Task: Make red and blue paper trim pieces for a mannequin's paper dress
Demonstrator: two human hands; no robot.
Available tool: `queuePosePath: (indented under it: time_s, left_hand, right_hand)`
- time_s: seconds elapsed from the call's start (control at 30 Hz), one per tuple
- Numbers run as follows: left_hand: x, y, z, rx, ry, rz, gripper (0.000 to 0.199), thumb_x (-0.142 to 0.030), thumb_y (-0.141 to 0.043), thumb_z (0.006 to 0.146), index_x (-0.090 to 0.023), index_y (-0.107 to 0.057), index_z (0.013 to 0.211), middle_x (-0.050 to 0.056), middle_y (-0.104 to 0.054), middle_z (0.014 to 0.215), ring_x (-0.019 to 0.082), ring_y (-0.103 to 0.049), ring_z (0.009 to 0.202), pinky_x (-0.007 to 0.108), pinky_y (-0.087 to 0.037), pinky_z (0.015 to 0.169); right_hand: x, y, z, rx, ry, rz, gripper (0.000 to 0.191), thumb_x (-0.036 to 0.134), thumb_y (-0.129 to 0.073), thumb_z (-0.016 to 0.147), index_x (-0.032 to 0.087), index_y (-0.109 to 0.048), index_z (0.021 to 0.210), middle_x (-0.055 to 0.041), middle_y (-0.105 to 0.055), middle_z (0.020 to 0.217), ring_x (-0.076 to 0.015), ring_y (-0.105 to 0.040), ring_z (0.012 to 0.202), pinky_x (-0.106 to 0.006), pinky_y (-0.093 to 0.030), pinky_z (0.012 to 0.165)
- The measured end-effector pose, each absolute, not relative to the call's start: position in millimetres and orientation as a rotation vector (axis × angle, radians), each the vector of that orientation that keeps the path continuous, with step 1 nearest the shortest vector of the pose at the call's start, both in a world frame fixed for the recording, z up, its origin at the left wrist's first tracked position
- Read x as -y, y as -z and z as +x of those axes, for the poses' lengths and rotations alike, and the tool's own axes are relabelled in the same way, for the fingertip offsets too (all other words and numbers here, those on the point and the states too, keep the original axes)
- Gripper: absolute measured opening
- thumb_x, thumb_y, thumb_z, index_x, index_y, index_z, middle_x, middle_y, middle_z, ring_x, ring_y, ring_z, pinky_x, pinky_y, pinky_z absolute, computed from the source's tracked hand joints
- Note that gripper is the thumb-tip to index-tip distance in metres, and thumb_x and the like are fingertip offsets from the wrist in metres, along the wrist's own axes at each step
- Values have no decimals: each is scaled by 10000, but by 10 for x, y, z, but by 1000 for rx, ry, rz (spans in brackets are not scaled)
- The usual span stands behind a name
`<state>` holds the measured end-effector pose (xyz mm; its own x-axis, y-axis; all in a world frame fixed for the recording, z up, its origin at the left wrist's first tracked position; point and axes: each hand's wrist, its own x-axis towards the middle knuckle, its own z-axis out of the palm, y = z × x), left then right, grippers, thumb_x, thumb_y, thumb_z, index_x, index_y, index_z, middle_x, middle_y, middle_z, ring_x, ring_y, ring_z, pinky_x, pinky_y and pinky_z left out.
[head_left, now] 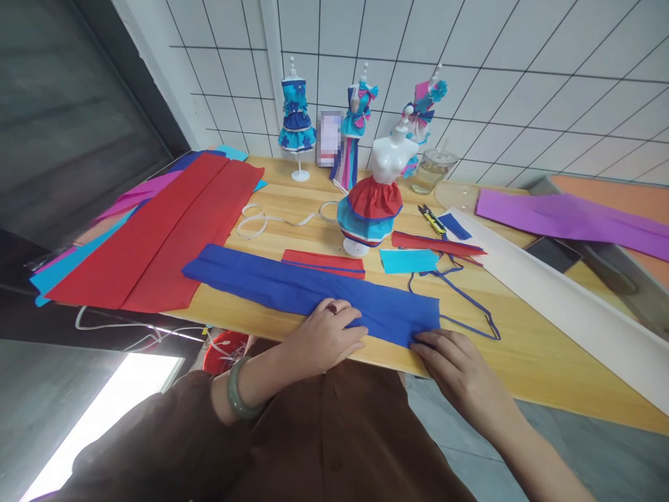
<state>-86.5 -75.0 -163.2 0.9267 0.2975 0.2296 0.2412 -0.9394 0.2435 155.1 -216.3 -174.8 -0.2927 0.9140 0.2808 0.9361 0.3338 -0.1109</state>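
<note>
A long blue fabric strip [293,280] lies along the table's front edge. My left hand [332,333] rests on the strip's lower middle, wearing a ring, its fingers laid flat on the cloth and slightly spread. At the strip's right end, my right hand [452,355] touches the lower corner with its fingertips; whether it pinches the cloth cannot be made out. Behind the strip stands a small white mannequin [389,160] in a red and light-blue ruffled skirt [373,209]. A folded red piece [324,263] and a turquoise piece [408,261] lie just beyond the strip.
Large red fabric [172,230] covers other colours at the left. Yellow snips [431,219], a thin blue cord [473,300], a long white sheet [548,293] and purple fabric [569,217] lie right. Dressed mannequins [297,115] and a cup [433,171] stand at the back.
</note>
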Motion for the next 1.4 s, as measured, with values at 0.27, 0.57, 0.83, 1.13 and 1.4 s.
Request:
queuePosePath:
  time_s: [0.27, 0.57, 0.83, 1.13, 1.4]
  left_hand:
    - [753, 1641, -864, -379, -355, 2942, 284, -403, -461, 886, -245, -580, 1089, 78, -530, 1102, 242, -436, 1088, 416, -324, 919]
    - [881, 1606, -797, -298, -473, 3012, 499, -516, -405, 876, -164, -521, 1210, 127, -472, 1312, 290, -301, 1304, 479, -209, 1079]
    - [973, 1735, -640, -299, -402, 2998, 633, -602, -335, 860, -171, -428, 1315, 123, -393, 1407, 270, -230, 1362, 440, -180, 1110]
    - [959, 1764, -642, -294, -372, 3028, 646, -610, -392, 835, -188, -409, 1324, 120, -377, 1419, 276, -241, 1357, 447, -187, 1104]
    - [956, 1761, -637, -275, -358, 3075, 668, -606, -424, 821, -183, -388, 1336, 136, -373, 1419, 288, -250, 1352, 458, -191, 1097]
  right_hand:
    - [2187, 1751, 1594, 2314, 212, -1700, 278, 142, -429, 900, 168, -632, 1090, -141, -629, 1090, -259, -541, 1055, -442, -449, 863]
    - [2259, 1783, 1537, 2348, 337, -1642, 312, 71, -457, 865, 99, -606, 1138, -172, -614, 1085, -280, -502, 1054, -448, -443, 853]
    - [2289, 1822, 1615, 2266, 289, -1679, 346, 67, -469, 848, 113, -566, 1177, -175, -563, 1158, -274, -490, 1087, -447, -452, 871]
    - [2424, 1831, 1578, 2132, 295, -1744, 572, -25, -384, 800, 188, -420, 1330, -164, -479, 1251, -279, -468, 1141, -480, -448, 881]
    - [2324, 1876, 1287, 2255, 378, -1867, 511, -9, -355, 818, 169, -510, 1271, -181, -410, 1355, -332, -357, 1242, -532, -406, 919]
